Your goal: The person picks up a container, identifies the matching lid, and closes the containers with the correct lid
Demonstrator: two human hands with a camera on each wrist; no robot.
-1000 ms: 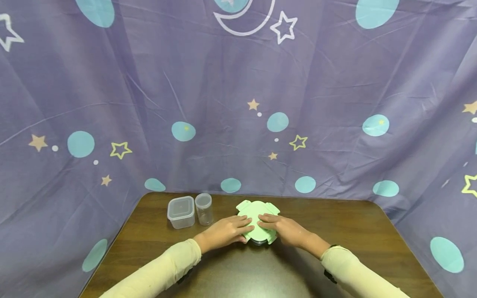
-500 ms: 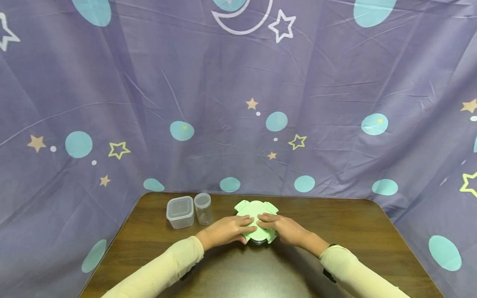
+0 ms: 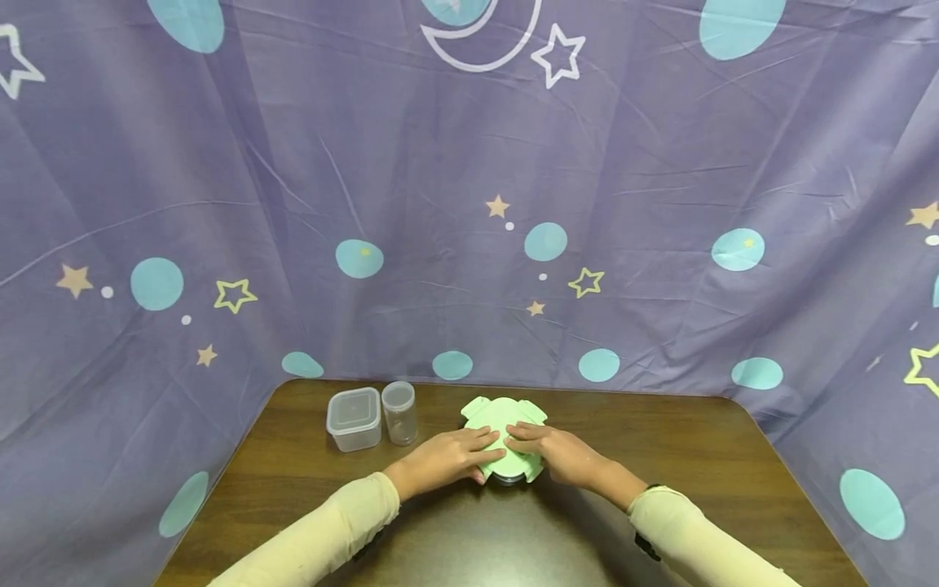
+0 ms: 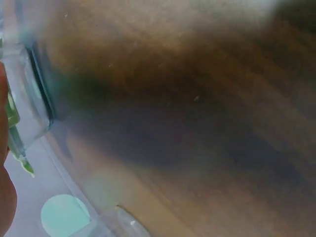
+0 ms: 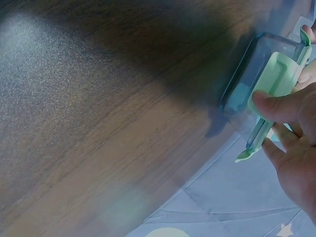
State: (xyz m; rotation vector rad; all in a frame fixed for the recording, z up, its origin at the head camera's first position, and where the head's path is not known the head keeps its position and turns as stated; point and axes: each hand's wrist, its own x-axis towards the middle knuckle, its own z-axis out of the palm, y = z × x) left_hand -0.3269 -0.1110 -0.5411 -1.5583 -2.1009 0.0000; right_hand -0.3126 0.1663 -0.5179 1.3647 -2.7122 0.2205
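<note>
Straight-fingered left hand (image 3: 443,461), right hand (image 3: 566,456) touched one green lid (image 3: 503,417); right-wrist view, upper right, alone showed thumb (image 5: 279,107) on one latch (image 5: 276,74).

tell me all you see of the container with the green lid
The container has a clear, glass-like body and a pale green lid with flaps; one hangs down its side, others stick out. It stands upright on the brown table. The left hand and right hand rest on the lid; the right thumb touches the lowered flap. Contents are unclear.
</note>
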